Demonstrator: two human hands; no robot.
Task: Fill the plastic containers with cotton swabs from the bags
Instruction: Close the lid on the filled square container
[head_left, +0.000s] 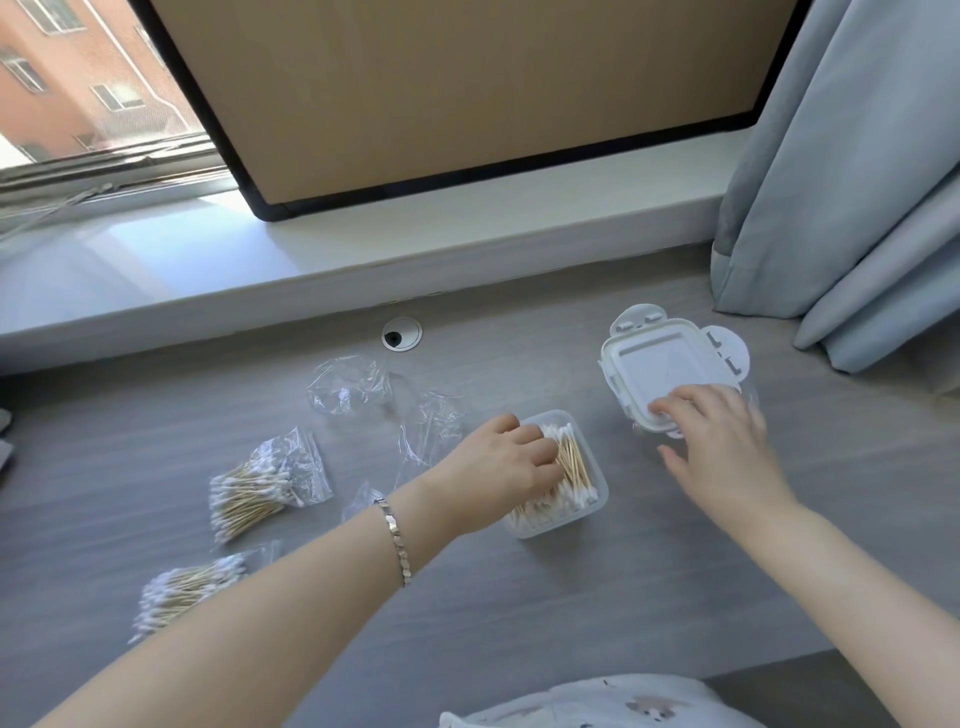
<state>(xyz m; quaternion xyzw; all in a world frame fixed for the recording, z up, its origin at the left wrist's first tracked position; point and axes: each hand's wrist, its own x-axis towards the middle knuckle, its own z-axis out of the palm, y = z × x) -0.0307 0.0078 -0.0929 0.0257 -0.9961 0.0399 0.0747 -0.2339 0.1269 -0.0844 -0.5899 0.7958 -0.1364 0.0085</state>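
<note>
Lower left, two crinkled clear bags (254, 491) of wooden-stemmed swabs lie on the grey woodgrain desk (519, 597). At centre, the left hand (498, 467) curls its fingers into cotton swabs (574, 462) packed in a square clear container (592, 499) — whether it grips them is unclear. Right of centre, the right hand (722, 447) spreads its fingertips on a white clip-flap lid (665, 364).

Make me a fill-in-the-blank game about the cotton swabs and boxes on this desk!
1. The left hand curls its fingers into the open plastic container, which is packed with cotton ____.
2. The right hand rests its fingertips on a white snap-on ____.
3. ____ zip bags full of swabs lie on the left of the desk.
4. The left wrist wears a silver ____.
Missing words: swabs; lid; Two; bracelet.
</note>
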